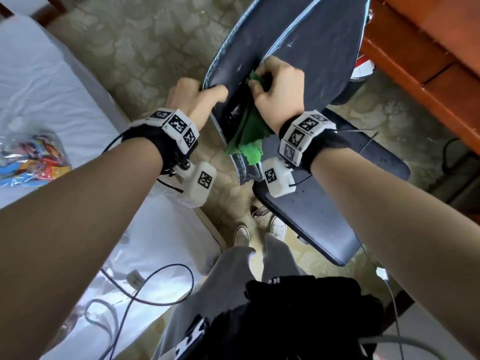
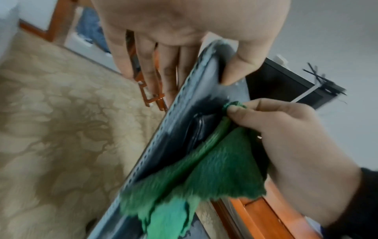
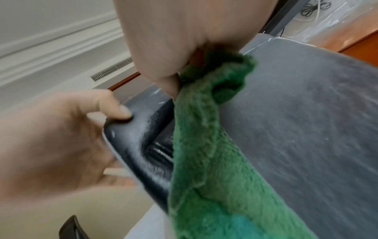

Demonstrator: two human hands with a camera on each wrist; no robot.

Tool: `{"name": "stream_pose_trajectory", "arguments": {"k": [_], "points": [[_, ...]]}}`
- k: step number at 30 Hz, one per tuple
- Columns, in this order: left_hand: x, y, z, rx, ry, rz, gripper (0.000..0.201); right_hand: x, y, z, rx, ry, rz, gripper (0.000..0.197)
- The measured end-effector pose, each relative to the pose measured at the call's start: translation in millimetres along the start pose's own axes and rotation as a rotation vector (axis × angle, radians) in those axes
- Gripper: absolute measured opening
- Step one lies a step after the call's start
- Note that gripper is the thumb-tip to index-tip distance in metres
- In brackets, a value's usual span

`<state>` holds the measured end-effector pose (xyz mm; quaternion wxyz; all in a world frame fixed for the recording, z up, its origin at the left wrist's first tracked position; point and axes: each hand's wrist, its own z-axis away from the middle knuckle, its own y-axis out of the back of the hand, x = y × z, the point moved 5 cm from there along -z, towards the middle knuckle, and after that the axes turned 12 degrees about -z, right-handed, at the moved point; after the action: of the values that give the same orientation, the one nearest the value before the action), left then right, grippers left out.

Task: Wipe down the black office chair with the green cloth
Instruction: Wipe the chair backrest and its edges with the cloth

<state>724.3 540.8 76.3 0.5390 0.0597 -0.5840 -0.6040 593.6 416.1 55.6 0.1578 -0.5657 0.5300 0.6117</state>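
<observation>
Wiping is in hand on the back panel of the black office chair (image 1: 306,48), which stands between the bed (image 1: 39,81) and the wooden desk (image 1: 426,50). The right hand (image 1: 279,93) has its fingers curled round a bunched part of the green cloth (image 1: 246,131), pressing it against the panel near a recessed moulded part, while the rest of the cloth hangs loose down the panel. The left hand (image 1: 196,98) grips the panel's edge, thumb on one face and fingers behind. To do this well, the person should probably keep that steadying grip firm, spread the cloth flatter under the palm, and work into the recess with overlapping strokes. The panel looks dark, smooth and hard, with pale scuffs and dusty streaks and a lighter stitched rim.
</observation>
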Motion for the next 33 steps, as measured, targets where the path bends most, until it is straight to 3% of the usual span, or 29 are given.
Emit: {"name": "stream_pose_trajectory", "arguments": {"k": [4,7,9,13,16,18,27,29,33], "points": [[30.0,12.2,-24.2,-0.066,-0.05,-0.144,0.044,-0.7,-9.3,21.7,-0.079,0.104,0.013,0.009],[53.2,11.1,-43.9,-0.134,-0.065,-0.327,0.071,-4.3,-9.2,15.8,-0.064,0.121,0.028,0.011],[61.1,9.0,-50.5,-0.164,-0.066,-0.417,0.079,-7.0,-9.2,11.0,-0.077,0.127,0.039,0.01],[59.4,6.6,-59.5,-0.166,-0.062,-0.458,0.05,-0.1,-2.6,-8.1,-0.044,0.063,0.052,0.012],[53.7,7.4,-61.0,-0.158,-0.036,-0.477,0.06,10.1,16.6,-45.6,0.068,-0.077,0.055,0.011],[55.8,8.4,-61.4,-0.177,-0.031,-0.504,0.066,14.8,26.3,-62.1,0.066,-0.132,0.102,0.012],[55.3,9.3,-64.5,-0.194,-0.029,-0.511,0.069,4.6,-3.9,-21.7,-0.1,0.032,-0.01,0.007],[56.2,9.5,-63.3,-0.19,-0.027,-0.5,0.067,8.8,0.4,-34.3,-0.124,0.023,0.045,0.011],[57.8,9.0,-67.5,-0.176,-0.02,-0.491,0.067,18.2,22.9,-72.3,-0.03,-0.037,0.116,0.016]]}}
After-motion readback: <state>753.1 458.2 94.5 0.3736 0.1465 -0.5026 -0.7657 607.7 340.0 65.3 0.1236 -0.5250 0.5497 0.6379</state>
